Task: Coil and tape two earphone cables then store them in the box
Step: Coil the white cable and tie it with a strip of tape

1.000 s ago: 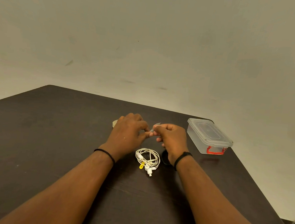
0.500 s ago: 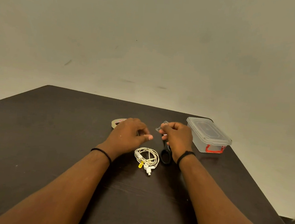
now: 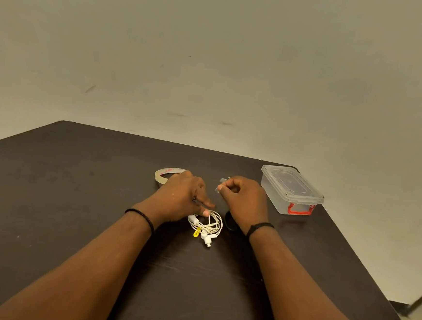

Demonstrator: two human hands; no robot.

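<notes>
Clear tape strip (image 3: 221, 184) is being pinched in the right hand (image 3: 245, 203) while the left hand (image 3: 181, 199), fingers half open and empty, is reaching down to the coiled white earphones (image 3: 206, 226) on the table (image 3: 75, 199), so taping seems next, box (image 3: 291, 190) closed.

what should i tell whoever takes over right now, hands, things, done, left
Right hand: pinching a cut piece of clear tape.
Left hand: holds nothing, fingertips at the coiled white earphones.
Tape roll lies behind the left hand; box at right, lid on.
Done: one cable coiled, tape piece cut.
Left: tape this coil, open box, store it. Second cable not in view.
</notes>
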